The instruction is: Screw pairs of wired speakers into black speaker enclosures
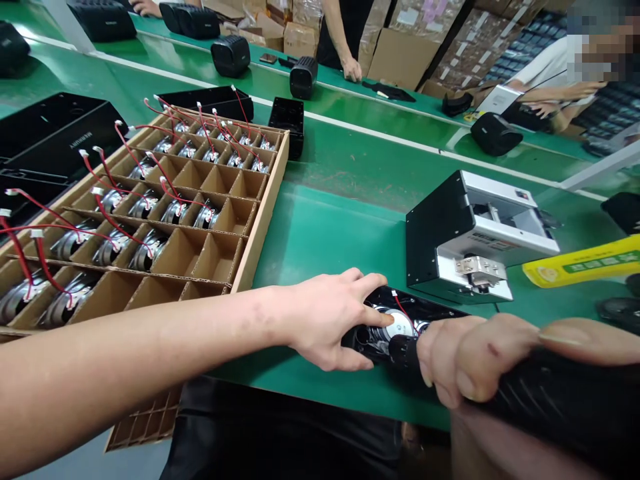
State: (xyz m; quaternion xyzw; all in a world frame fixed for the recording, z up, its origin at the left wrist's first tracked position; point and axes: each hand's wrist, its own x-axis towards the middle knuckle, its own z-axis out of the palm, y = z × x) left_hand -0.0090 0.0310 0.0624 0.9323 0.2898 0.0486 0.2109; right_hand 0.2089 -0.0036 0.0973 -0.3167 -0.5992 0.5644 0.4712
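Far L, a black housing (60, 133) w/ white lettering is lying on the green bench (320, 247). Next to the R, a divided cardboard tray (263, 220) is holding speaker units (145, 250) in some cells, their red leads (107, 213) w/ white plugs sticking up; other cells are sitting empty.

Approx. centre, the L hand (330, 320) is reaching in over an open black case (425, 305) by the near edge of the bench. Its fingers are spreading, not closing round anything; one tip is touching the pale disc of the speaker unit (401, 325) inside. Case's long axis is running roughly L–R, along the near edge, R end dipping a bit in view; open side is facing up, and so is the disc.

Just R, the R hand (470, 357) is gripping a black power screwdriver (565, 407), fingers wrapping its body. Its nose is pointing L into the case, long axis slanting to lower R. Bit tip + screw: can't tell, hidden.

Prob. step: fastening speaker in case. Next move is prob. calling for a steady case and the bit square on the screw.

Beyond, a black-and-silver machine (440, 233) is standing; far R, a yellow packet (590, 260) is lying.
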